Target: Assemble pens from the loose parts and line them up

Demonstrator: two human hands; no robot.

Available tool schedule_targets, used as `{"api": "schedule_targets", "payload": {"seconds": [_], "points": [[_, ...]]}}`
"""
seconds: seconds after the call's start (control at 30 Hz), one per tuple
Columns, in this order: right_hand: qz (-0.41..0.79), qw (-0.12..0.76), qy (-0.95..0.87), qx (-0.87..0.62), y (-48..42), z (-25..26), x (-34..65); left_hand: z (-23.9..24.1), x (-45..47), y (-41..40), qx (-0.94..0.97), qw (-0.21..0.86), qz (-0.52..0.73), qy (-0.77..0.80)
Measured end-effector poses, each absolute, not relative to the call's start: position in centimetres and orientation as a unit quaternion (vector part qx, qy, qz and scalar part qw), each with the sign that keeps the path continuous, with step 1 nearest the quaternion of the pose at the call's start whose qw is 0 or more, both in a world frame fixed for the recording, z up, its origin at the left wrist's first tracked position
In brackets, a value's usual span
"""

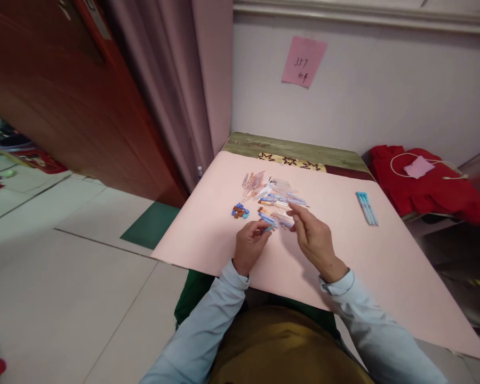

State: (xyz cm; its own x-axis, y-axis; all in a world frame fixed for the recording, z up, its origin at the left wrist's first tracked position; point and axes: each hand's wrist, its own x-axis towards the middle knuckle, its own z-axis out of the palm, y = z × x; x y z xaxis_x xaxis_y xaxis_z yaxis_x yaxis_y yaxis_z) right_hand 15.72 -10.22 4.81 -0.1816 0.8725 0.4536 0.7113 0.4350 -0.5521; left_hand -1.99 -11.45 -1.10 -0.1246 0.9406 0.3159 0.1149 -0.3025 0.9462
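Desk (208,240), pink sheet over it. Centre: loose pile of pen parts (274,200), barrels, refills and springs, still unsorted. Left of pile: small heap of blue and brown caps (240,211). Far right: assembled blue pens (367,208), few, so most work seemingly remains. Left hand (250,245) pinches a blue pen piece (267,228); right hand (314,234), fingers curled at pile's near edge, grip cannot be told.

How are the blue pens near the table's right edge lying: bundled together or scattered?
Bundled: the blue pens lie side by side, touching, on the pink sheet, apart from the pile.
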Motion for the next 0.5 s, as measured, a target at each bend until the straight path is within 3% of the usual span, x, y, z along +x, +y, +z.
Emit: {"api": "schedule_targets", "payload": {"seconds": [0.2, 0.5], "points": [[0.151, 0.422, -0.667, -0.596, -10.0, 2.5, 19.5, -1.4, -2.1, -11.4, 0.508, 0.372, 0.608, 0.484], [0.107, 0.306, -0.730, -0.602, -9.8, 0.5, 19.9, -2.0, -2.2, -10.9, 0.458, 0.409, 0.608, 0.504]]}}
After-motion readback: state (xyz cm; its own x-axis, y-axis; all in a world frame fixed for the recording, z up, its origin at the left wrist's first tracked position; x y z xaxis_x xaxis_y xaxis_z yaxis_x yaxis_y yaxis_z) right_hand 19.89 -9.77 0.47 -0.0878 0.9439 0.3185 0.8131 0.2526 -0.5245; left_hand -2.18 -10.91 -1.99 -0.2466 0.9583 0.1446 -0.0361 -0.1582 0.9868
